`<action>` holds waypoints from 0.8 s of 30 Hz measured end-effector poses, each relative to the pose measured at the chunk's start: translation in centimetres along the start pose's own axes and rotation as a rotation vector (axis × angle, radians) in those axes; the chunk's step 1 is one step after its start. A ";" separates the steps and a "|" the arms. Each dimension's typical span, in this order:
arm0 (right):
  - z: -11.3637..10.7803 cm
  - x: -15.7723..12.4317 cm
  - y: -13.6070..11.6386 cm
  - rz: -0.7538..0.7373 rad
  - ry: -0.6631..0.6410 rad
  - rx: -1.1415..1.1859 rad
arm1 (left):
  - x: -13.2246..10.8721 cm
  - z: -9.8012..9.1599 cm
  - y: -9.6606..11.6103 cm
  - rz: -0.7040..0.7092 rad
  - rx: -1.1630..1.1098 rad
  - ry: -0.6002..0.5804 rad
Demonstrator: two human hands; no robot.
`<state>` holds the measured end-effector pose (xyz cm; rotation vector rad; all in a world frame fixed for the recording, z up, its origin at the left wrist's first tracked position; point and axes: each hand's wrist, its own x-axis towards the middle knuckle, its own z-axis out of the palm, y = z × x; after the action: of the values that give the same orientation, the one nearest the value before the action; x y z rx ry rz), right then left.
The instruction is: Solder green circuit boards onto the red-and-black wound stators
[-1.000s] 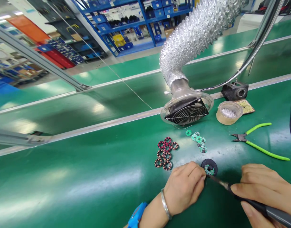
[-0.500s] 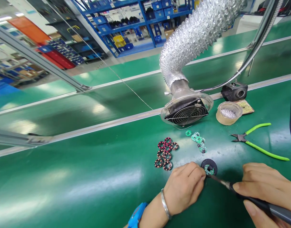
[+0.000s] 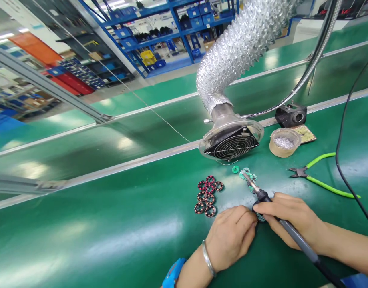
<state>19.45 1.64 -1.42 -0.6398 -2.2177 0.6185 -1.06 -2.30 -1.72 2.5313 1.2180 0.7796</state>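
One black-and-grey soldering iron was held in the closed right hand, its metal tip overlapping, in view, a cluster of green ring-shaped circuit boards. The left hand, fingers curled, was at the edge of a partly hidden green ring-shaped board above the green tabletop; whether its fingertips gripped anything could not be told.

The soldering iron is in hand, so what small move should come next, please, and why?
Probably turn the soldering iron toward the small board beside the left hand, since the right hand holds it with the tip pointing away, toward the green rings.
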 end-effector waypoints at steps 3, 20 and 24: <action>0.2 -0.1 0.1 -0.006 -0.001 0.002 | 0.0 0.1 0.1 -0.015 -0.044 0.023; 0.0 -0.1 0.0 -0.180 0.035 -0.020 | 1.2 0.0 1.8 -0.712 -0.795 -0.056; 0.1 -0.2 0.1 -0.183 -0.002 -0.007 | 0.9 -0.2 1.7 -0.766 -0.841 -0.110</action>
<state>19.49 1.59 -1.70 -0.4328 -2.2502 0.5179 0.41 -2.63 -0.50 1.2841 1.2989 0.7146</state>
